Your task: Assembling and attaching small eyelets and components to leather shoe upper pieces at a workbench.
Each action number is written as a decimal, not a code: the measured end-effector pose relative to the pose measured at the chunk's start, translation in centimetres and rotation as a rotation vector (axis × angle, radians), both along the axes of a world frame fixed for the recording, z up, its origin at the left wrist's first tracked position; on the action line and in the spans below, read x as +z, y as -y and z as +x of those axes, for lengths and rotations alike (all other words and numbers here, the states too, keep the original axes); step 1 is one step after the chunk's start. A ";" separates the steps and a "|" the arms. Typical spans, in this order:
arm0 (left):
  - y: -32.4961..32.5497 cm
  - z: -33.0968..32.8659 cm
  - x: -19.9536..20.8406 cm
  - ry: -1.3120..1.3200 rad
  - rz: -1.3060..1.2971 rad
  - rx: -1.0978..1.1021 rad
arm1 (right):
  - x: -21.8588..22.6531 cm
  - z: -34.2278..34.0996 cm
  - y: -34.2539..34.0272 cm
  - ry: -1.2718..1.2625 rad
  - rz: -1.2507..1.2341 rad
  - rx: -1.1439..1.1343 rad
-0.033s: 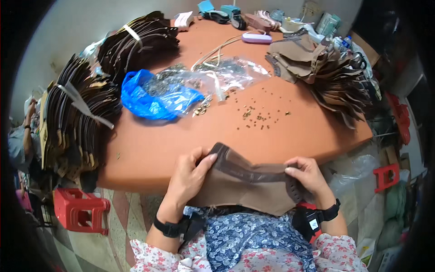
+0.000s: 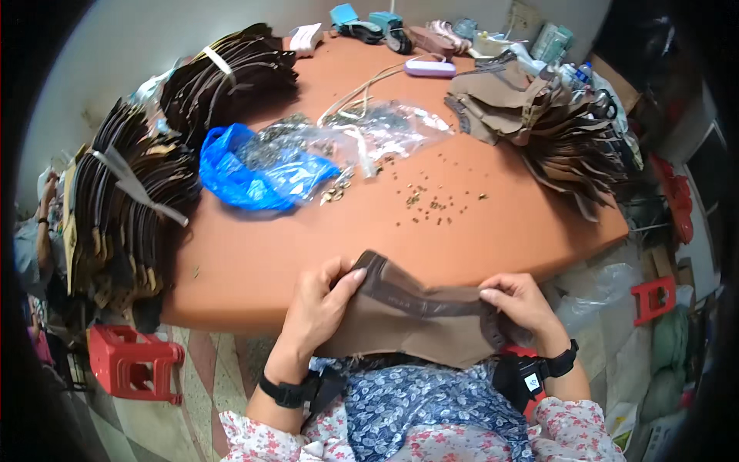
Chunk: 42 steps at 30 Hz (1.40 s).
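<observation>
A taupe shoe upper [image 2: 416,331] with a darker brown band along its top edge is stretched between my hands, just off the table's near edge. My left hand [image 2: 317,304] pinches its upper left corner, thumb on top. At the right end my right hand [image 2: 521,299] grips the band between thumb and fingers, close to a row of small holes. The fingertips behind the piece are hidden. Beyond it, small brassy metal bits [image 2: 435,202] lie scattered on the orange-brown table [image 2: 292,262].
Stacks of dark shoe pieces [image 2: 135,208] stand at the left, another bundle [image 2: 231,81] behind them. Taupe pieces [image 2: 554,123] are piled at the right. A blue plastic bag [image 2: 239,177] and a clear bag [image 2: 400,127] lie mid-table. Red stools [image 2: 135,362] stand on the floor.
The whole view has shifted slightly, with the table's contents a little further left. Both hands keep hold of the shoe upper, and its band has tilted slightly.
</observation>
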<state>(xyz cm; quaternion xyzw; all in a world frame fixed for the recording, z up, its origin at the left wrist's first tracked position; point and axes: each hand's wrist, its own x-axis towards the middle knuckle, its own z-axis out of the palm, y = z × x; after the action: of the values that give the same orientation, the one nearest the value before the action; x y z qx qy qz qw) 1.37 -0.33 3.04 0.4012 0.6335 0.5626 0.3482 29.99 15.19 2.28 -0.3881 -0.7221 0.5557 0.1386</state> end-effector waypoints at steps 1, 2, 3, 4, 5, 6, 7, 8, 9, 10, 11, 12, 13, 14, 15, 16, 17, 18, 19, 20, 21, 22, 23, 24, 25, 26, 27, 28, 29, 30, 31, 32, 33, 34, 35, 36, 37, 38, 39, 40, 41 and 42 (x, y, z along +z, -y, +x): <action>-0.2 0.1 -0.4 -0.007 -0.004 -0.006 | 1.4 -0.2 -0.1 0.031 0.067 0.030; -0.5 0.1 -0.8 -0.020 -0.014 -0.013 | 2.5 -0.7 -0.5 0.044 0.188 0.000; -0.9 0.1 -1.5 -0.112 -0.014 -0.007 | 3.7 -1.6 -1.4 0.058 0.308 -0.026; -1.3 0.4 -1.3 -0.190 -0.033 -0.009 | 4.8 -2.2 -2.5 0.079 0.428 -0.060; -1.4 0.7 -0.4 -0.277 -0.054 -0.006 | 4.4 -2.8 -4.3 -0.007 0.523 -0.096; -1.5 1.0 0.1 -0.363 -0.074 0.000 | 4.9 -3.8 -6.0 0.011 0.604 -0.099; -1.4 1.0 0.1 -0.321 -0.090 0.006 | 5.5 -5.3 -7.7 0.024 0.682 -0.094; -1.1 0.9 -0.1 -0.326 -0.099 0.015 | 5.3 -7.0 -9.6 0.003 0.724 -0.091; -1.0 0.9 -0.1 -0.327 -0.099 0.010 | 5.1 -8.2 -11.4 -0.007 0.773 -0.101; -1.0 0.9 0.0 -0.330 -0.100 0.008 | 4.3 -9.4 -13.6 0.013 0.838 -0.107; -1.2 1.1 0.2 -0.261 -0.077 0.011 | 3.4 -10.5 -15.8 0.034 0.902 -0.112; -1.3 1.1 0.1 -0.267 -0.077 0.003 | 3.0 -11.4 -17.6 0.062 0.957 -0.113; -1.2 1.0 -0.1 -0.275 -0.083 0.003 | 2.5 -12.3 -19.3 0.084 1.007 -0.107; -1.2 0.9 -0.1 -0.280 -0.091 0.006 | 1.9 -13.1 -20.9 0.103 1.039 -0.114; -1.2 1.0 0.3 -0.264 -0.091 0.013 | 1.3 -13.7 -22.5 0.123 1.072 -0.124; -1.3 1.0 0.3 -0.268 -0.092 0.015 | 0.7 -14.4 -23.7 0.141 1.102 -0.129; -1.2 0.9 0.3 -0.272 -0.093 0.016 | 0.2 -14.9 -24.7 0.161 1.097 -0.120; -1.2 0.9 0.3 -0.277 -0.092 0.016 | -0.1 -15.1 -25.7 0.182 1.092 -0.114; -1.1 1.0 0.1 -0.256 -0.100 0.034 | -0.2 -15.7 -26.1 0.199 1.086 -0.102; -1.1 1.0 0.1 -0.267 -0.108 0.035 | -0.2 -16.2 -26.4 0.261 1.053 -0.066; -1.0 0.9 0.2 -0.278 -0.115 0.033 | -0.3 -16.5 -26.7 0.324 1.020 -0.032; -1.0 0.9 0.2 -0.288 -0.122 0.032 | -0.1 -16.8 -26.7 0.388 0.986 0.002; -1.1 1.0 0.3 -0.288 -0.092 0.043 | -0.1 -16.9 -26.6 0.338 1.019 0.019; -1.1 1.0 0.2 -0.283 -0.098 0.045 | -0.2 -16.9 -26.5 0.288 1.051 0.035; -1.1 0.9 0.0 -0.279 -0.104 0.045 | -0.2 -16.8 -26.5 0.238 1.083 0.049; -1.1 0.9 -0.1 -0.275 -0.109 0.044 | -0.3 -16.7 -26.6 0.219 1.087 0.065; -1.1 0.9 -0.2 -0.276 -0.102 0.045 | -0.4 -16.5 -26.9 0.200 1.091 0.082; -1.1 0.9 -0.3 -0.279 -0.094 0.049 | -0.2 -16.6 -27.0 0.176 1.096 0.099; -1.1 1.0 -0.3 -0.282 -0.086 0.053 | -0.2 -16.7 -27.1 0.175 1.084 0.113; -1.1 1.0 -0.5 -0.294 -0.078 0.059 | -0.2 -16.8 -27.1 0.173 1.072 0.126; -1.1 0.9 -0.8 -0.306 -0.071 0.066 | 0.0 -17.0 -26.7 0.171 1.059 0.141; -1.0 0.9 -0.9 -0.317 -0.064 0.072 | 0.3 -17.2 -26.4 0.145 0.979 0.154; -1.0 0.9 -0.7 -0.317 -0.078 0.071 | 0.5 -17.4 -26.0 0.119 0.898 0.166; -1.0 0.9 -0.5 -0.316 -0.091 0.068 | 0.7 -17.4 -25.4 0.093 0.818 0.175; -1.0 0.9 -0.3 -0.316 -0.104 0.064 | 0.6 -17.4 -25.1 0.070 0.809 0.210; -1.1 0.9 -0.2 -0.310 -0.089 0.062 | 0.4 -17.4 -24.8 0.048 0.800 0.243; -1.2 1.0 -0.2 -0.302 -0.076 0.061 | 0.1 -17.3 -24.4 0.025 0.789 0.278; -1.3 1.0 -0.3 -0.290 -0.064 0.064 | 1.1 -17.4 -22.8 0.095 0.760 0.302; -1.2 1.0 -0.3 -0.284 -0.072 0.066 | 2.3 -17.1 -21.0 0.165 0.730 0.325; -1.2 1.0 -0.3 -0.278 -0.073 0.066 | 3.1 -16.7 -19.6 0.237 0.705 0.344; -1.2 1.0 -0.3 -0.272 -0.075 0.065 | 2.0 -16.2 -19.9 0.187 0.741 0.422; -1.2 1.0 -0.3 -0.276 -0.074 0.059 | 2.4 -15.5 -19.4 0.179 0.772 0.409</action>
<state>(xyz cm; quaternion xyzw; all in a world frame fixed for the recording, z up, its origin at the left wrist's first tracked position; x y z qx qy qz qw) 2.41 0.89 2.74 0.4430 0.7071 0.4882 0.2556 14.51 34.61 4.70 -0.2036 -0.9477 0.2257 0.0973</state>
